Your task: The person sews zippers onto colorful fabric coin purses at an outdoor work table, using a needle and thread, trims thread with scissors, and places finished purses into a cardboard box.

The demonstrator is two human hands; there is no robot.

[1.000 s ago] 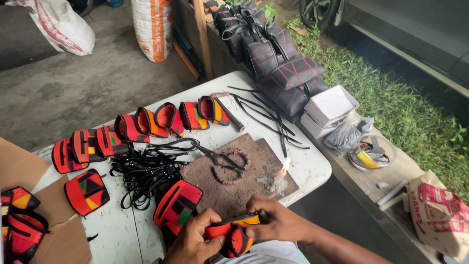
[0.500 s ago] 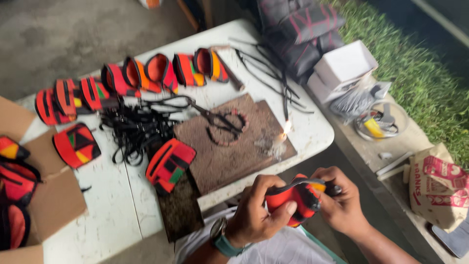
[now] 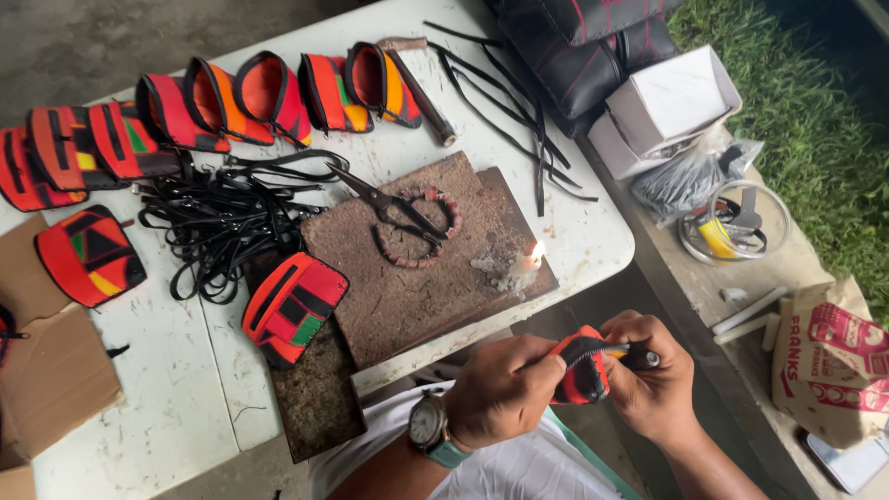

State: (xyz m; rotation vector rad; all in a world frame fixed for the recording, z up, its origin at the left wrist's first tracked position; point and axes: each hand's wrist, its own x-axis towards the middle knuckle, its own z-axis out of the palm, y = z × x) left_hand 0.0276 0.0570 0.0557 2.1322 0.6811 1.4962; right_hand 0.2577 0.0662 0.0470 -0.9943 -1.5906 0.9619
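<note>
a small red and orange pouch [image 3: 582, 378] is gripped in both hands just off the near edge of the white desk [image 3: 176, 389], above a lap in white cloth. the left hand [image 3: 505, 389], with a wristwatch [image 3: 429, 428] on its wrist, is closed around the pouch's left side. the right hand [image 3: 653, 375] is closed on the pouch's other side and on a thin dark tool [image 3: 637, 355] with an orange handle, held against the pouch. on the desk, a lit candle stub [image 3: 524, 267] is seen on a brown board [image 3: 417, 278], near scissors [image 3: 389, 204] laid across a bead bracelet [image 3: 417, 227]. a finished pouch [image 3: 293, 306] lies at the board's left edge, beside a tangle of black cords [image 3: 218, 222]. more pouches [image 3: 269, 97] are lined along the far side.
</note>
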